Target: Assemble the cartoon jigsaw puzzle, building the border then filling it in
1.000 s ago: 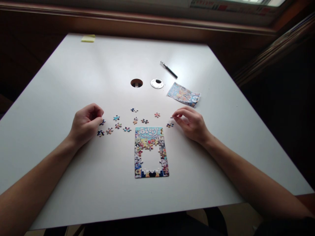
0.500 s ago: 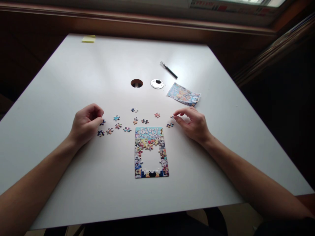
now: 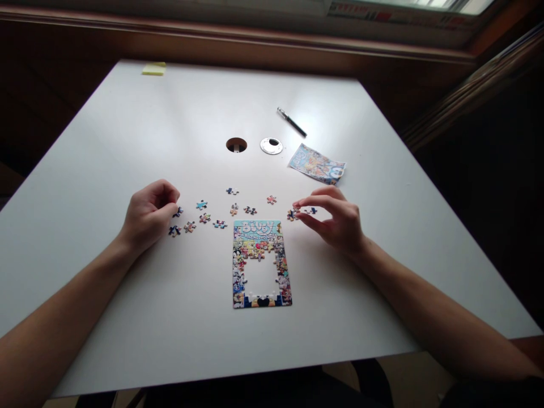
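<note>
My left hand [image 3: 151, 209] rests on the table, fingers curled into a loose fist. Beside its thumb lies a dark blue puzzle piece [image 3: 178, 212], partly hidden by the hand. The thumb and index finger of my right hand [image 3: 334, 218] close on the edges of a dark multicoloured puzzle piece [image 3: 292, 214] at the table surface. Behind those fingers another blue puzzle piece [image 3: 311, 210] shows. Between my hands lies a partly filled jigsaw puzzle [image 3: 257, 229], its frame and top joined around an open middle. Several loose pieces, among them a light blue puzzle piece [image 3: 201, 204], lie beyond it.
On the white table [image 3: 191, 323] a crumpled picture sheet [image 3: 317, 163] lies past my right hand. Farther back are a black pen [image 3: 292, 122], a round metal cover [image 3: 271, 145] and a cable hole [image 3: 236, 145]. Yellow sticky notes [image 3: 153, 69] sit near the far edge.
My right hand has let go of one piece, which now lies under its fingers, and its fingertips have come down on the neighbouring piece. The left hand stays put.
</note>
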`<state>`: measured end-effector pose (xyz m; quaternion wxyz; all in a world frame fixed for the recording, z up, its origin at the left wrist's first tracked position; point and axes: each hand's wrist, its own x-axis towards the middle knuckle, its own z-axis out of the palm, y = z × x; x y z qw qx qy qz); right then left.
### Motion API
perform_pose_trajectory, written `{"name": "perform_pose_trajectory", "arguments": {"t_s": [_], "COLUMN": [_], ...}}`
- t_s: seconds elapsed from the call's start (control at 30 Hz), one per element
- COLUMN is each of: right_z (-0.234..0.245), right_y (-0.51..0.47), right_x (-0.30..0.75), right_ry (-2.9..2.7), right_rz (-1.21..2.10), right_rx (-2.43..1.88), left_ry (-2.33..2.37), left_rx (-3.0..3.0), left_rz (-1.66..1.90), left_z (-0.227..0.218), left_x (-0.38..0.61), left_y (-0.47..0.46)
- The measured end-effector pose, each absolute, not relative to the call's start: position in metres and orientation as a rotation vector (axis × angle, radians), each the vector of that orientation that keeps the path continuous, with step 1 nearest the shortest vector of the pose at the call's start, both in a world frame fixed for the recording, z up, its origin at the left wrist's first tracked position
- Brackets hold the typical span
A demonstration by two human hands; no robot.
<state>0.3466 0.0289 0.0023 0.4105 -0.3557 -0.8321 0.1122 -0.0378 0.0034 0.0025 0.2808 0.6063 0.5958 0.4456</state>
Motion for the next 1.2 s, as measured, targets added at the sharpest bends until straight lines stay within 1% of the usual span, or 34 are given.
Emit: {"name": "perform_pose_trajectory", "arguments": {"t_s": [0.23, 0.47, 0.97, 1.2], "right_z": [-0.003, -0.008, -0.007, -0.008], "right_y": [0.040, 0.046, 0.041, 0.038], "right_x": [0.350, 0.353, 0.351, 0.355], "right_ry": [-2.028, -2.210, -2.209, -2.325], "right_rz": [0.189, 0.221, 0.222, 0.251], "right_rx": [-1.143, -1.072, -1.056, -1.081], "left_ry": [1.604, 1.601, 1.580, 1.621], "left_rx": [1.624, 1.634, 1.771, 1.804], "left_rz": [1.189, 1.199, 1.324, 1.444], "left_z": [0.002, 0.002, -0.007, -0.010], "left_x": [-0.038, -0.038, -0.039, -0.041], "left_y": [0.003, 0.004, 0.007, 0.006]}}
